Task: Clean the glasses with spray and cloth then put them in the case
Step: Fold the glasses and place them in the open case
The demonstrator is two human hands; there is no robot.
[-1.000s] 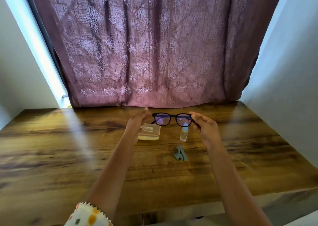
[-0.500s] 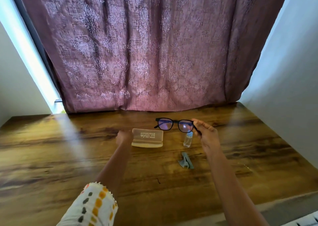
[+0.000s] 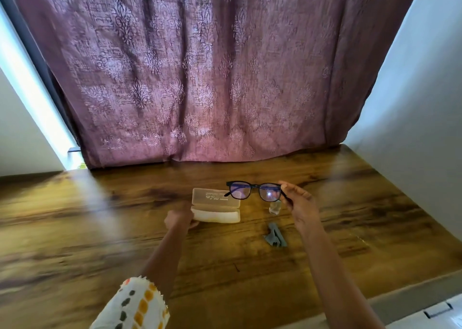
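Currently my right hand (image 3: 301, 207) pinches the glasses (image 3: 253, 190) by their right end, above the spray bottle (image 3: 275, 207) — right of the open case (image 3: 216, 207). My left hand (image 3: 178, 219) meets the case's left end — grip too blurred to tell.

The left hand (image 3: 178, 219) has swung the case (image 3: 216, 207) lid open.
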